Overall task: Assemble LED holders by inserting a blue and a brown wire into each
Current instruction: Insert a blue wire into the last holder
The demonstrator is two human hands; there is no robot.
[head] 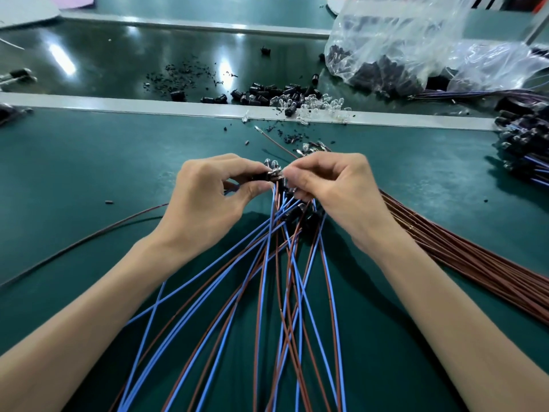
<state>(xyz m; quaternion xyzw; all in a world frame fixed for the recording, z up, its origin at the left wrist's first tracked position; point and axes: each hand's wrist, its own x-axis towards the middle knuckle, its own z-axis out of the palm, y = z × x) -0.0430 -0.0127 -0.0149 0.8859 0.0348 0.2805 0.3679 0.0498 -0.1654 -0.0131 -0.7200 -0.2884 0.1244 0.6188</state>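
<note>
My left hand (205, 200) pinches a small black LED holder (263, 176) between thumb and forefinger above the green mat. My right hand (332, 188) meets it from the right, its fingertips pinched on wire ends at the holder's metal end. Several blue wires (208, 295) and brown wires (261, 292) fan down from under both hands toward me. Some carry black holders (294, 211) with clear LEDs below my right hand. The wire tips at the holder are hidden by my fingers.
A bundle of brown wires (463, 251) lies at the right. Loose black holders (261, 95) and clear LEDs (320, 104) sit beyond the grey rail (148, 106). A clear plastic bag (401, 40) of parts lies back right. Finished pieces (525, 144) are heaped at the right edge.
</note>
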